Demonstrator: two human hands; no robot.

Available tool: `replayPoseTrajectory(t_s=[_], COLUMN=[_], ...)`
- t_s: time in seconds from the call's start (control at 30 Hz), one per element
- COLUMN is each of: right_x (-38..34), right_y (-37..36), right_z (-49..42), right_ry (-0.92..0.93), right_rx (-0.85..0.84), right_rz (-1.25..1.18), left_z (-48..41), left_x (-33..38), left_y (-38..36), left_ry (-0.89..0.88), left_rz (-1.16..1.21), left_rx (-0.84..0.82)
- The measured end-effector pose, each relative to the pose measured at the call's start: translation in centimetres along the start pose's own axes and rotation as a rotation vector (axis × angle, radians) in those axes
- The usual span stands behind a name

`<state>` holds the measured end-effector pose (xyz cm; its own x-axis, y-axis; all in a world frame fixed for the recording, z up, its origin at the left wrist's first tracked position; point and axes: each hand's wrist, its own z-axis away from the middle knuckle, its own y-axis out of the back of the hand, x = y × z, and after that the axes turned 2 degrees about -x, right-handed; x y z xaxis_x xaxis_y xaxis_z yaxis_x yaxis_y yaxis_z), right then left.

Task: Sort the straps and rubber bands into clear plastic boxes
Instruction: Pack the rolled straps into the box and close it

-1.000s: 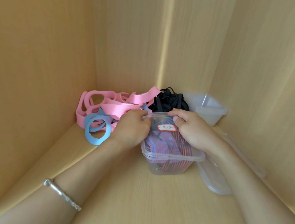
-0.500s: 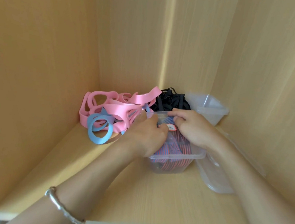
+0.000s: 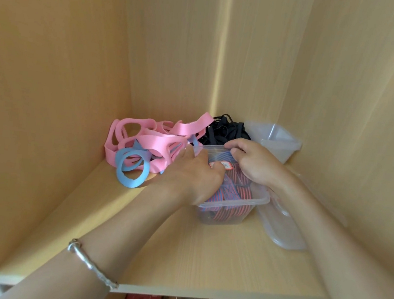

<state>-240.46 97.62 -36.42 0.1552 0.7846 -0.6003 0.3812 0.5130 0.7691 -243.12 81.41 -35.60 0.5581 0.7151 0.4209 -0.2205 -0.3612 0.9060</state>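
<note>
Reaching into a wooden cupboard, a person has both hands at a clear box [image 3: 239, 203] that sits near the middle of the shelf [image 3: 203, 260]. The box is open on top and full of striped straps [image 3: 237, 193], red and blue. A small white label [image 3: 225, 165] with a red edge lies on top of them. The left hand [image 3: 195, 176] lies palm down over the left side of the box. Its fingers point to the back left corner and its thumb tip is just beside the label. What is under the palm is hidden, so I cannot tell if this hand holds anything. The right hand [image 3: 253, 163] is at the back of the box. Its thumb lies along the back rim and its fingers curl down inside, so it pinches the rim. The fingertips touch the striped straps there. A silver bracelet [image 3: 91, 264] is on the left arm. To the left of the box is a heap of wide pink bands [image 3: 157, 140] against the left wall. A blue band [image 3: 131, 170] makes a ring at the front of that heap. Behind the box, in the back corner, is a pile of black straps [image 3: 222, 131]. Next to that pile, on the right, stands an empty clear box [image 3: 275, 143]. A clear lid [image 3: 282, 230] lies flat on the shelf just to the right of the full box. Some blurry things show below the shelf, and I cannot tell what they are.
</note>
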Motion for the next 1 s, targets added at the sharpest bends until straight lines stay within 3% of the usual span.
replayPoseTrajectory(t_s=[0.33,0.5,1.0], right_x=[0.0,-0.2,-0.1], right_y=[0.4,0.0,-0.7], right_z=[-1.7,-1.7,-1.0], right_ry=[-0.021,-0.035,-0.019], right_rx=[0.073,0.072,0.137], right_rz=[-0.001,-0.019,0.050], left_z=[-0.8,-0.8,-0.1], left_x=[0.0,-0.1,-0.5], left_y=[0.6,-0.2,-0.6], left_ry=[-0.007,0.009,-0.085], left_rz=[0.066,0.210,0.188], left_rx=[-0.004,0.025,0.044])
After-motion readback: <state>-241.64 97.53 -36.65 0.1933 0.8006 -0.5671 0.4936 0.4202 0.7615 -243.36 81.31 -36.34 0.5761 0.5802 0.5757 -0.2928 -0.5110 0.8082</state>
